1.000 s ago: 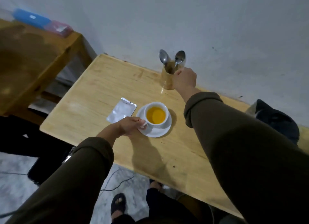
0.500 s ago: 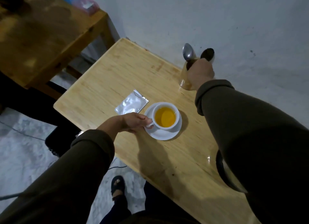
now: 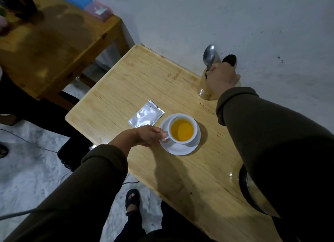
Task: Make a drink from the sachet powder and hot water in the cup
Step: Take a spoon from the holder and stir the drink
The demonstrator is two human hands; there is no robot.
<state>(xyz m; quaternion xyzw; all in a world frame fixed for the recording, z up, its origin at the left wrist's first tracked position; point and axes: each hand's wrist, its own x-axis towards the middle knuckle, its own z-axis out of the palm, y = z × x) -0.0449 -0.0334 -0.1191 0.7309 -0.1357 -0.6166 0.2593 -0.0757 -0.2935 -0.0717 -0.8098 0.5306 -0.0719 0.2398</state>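
left hand (image 3: 144, 135) grips cup (image 3: 182, 128) handle | right hand (image 3: 223, 77) at spoon holder (image 3: 205, 90)

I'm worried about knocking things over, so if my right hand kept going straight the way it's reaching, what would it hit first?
Your right hand is already at the wooden holder, among the spoons. Going straight on, it would likely push those, then meet the wall close behind, though depth is hard to judge.
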